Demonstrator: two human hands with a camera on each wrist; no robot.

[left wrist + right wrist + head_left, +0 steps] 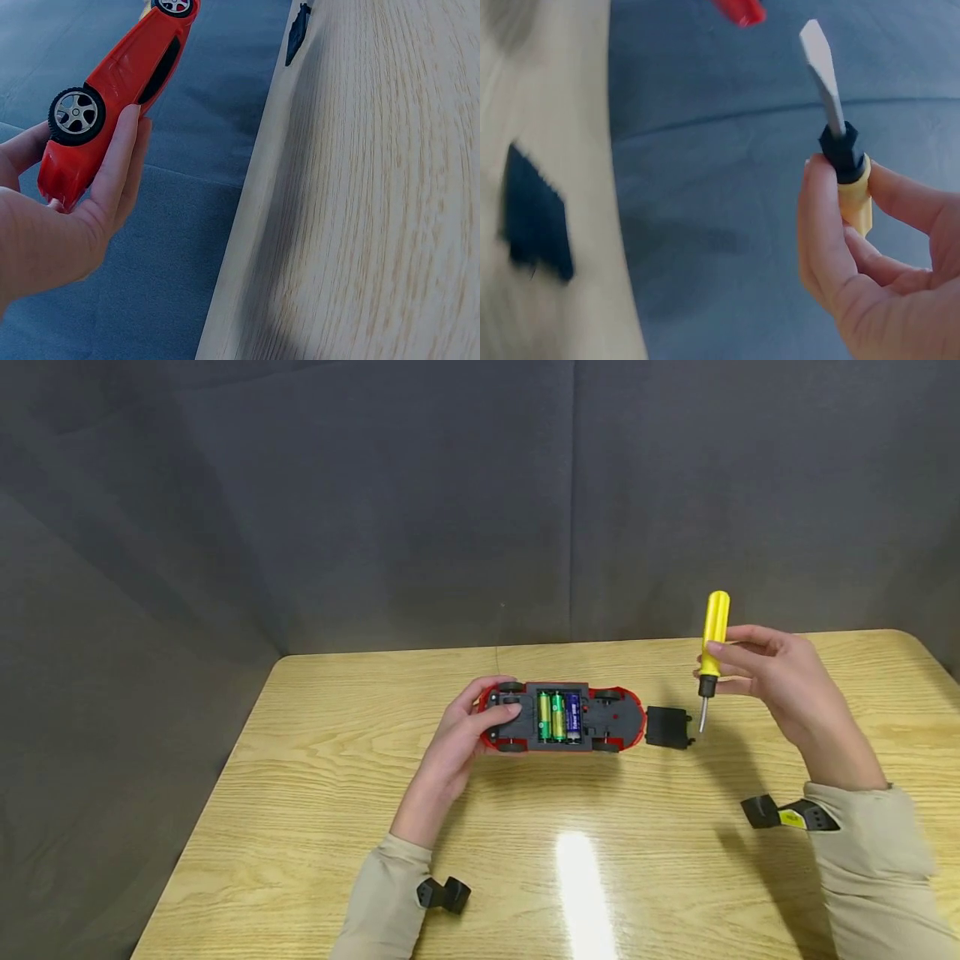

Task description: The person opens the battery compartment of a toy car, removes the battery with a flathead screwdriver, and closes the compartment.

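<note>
Lying belly-up on the worktop (315, 827), the red toy car (562, 717) shows three batteries (558, 717) seated; its black cover (667, 727) rests just beside it, not yet refitted. The left hand (468, 735) grips the car's end; the right hand (772, 681) pinches the yellow screwdriver (712, 643), tip down.

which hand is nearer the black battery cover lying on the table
Right. The right hand holds the yellow screwdriver just above and right of the battery cover; the left hand grips the toy car at its far end.
</note>
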